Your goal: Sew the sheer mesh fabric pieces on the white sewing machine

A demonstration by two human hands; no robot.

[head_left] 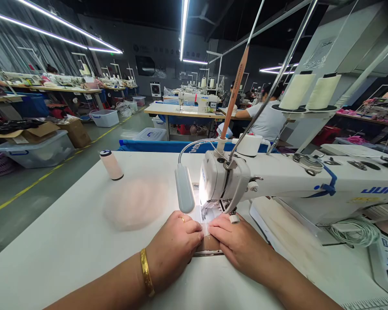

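Both hands are at the needle area of a white sewing machine [278, 178]. My left hand [177, 241], with a ring and a gold bracelet, has its fingers pressed together on the left edge of a small pale, sheer piece of fabric [206, 229]. From the right, my right hand [237, 241] pinches the same piece, its fingertips close to the presser foot [207, 212]. A lit lamp [184, 189] on a bent metal neck hangs just left of the machine head. A blurred pale pink heap of fabric [136, 202] lies on the table to the left.
A pink thread cone [111, 165] stands at the table's back left. Two cream cones [297, 90] sit on a stand behind the machine. Coiled pale cord [355, 231] lies at right. Plastic bins [35, 148] and a person in white [268, 118] are farther off.
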